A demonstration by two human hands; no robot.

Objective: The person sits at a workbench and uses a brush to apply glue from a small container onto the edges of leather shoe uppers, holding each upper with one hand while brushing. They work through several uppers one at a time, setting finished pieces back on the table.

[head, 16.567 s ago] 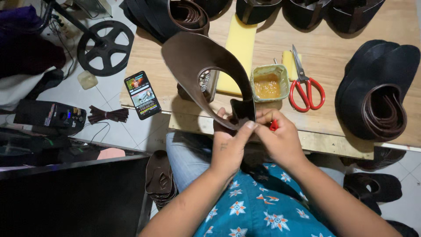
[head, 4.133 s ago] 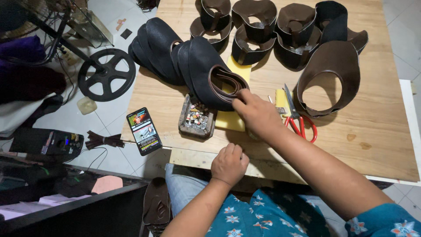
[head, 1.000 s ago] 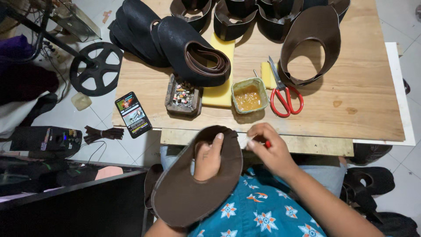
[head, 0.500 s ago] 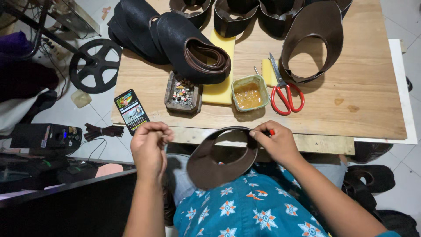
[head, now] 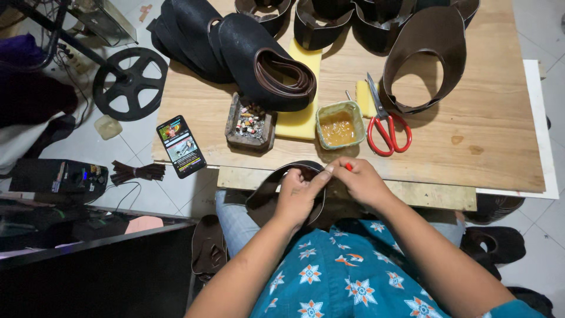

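A dark brown curved leather piece [head: 268, 191] lies in my lap, just below the wooden table's front edge [head: 412, 191]. My left hand [head: 300, 194] grips its upper rim with thumb and fingers. My right hand [head: 359, 182] meets the left at the same rim and pinches a small red-tipped tool between its fingers. On the table right above the hands stands a small green tub of amber glue [head: 339, 124]. Red-handled scissors [head: 385, 126] lie to the right of the tub.
A small tray of bits [head: 250, 122], a yellow foam block [head: 300, 115] and a phone [head: 180, 146] sit on the table [head: 488, 141]. Stacked dark leather pieces [head: 235, 53] and a brown cut-out piece [head: 426, 56] fill the back. A black reel [head: 129, 82] lies on the floor.
My left hand has come back from the left and closed on the leather piece's rim beside my right hand. The piece sits lower and more hidden in my lap.
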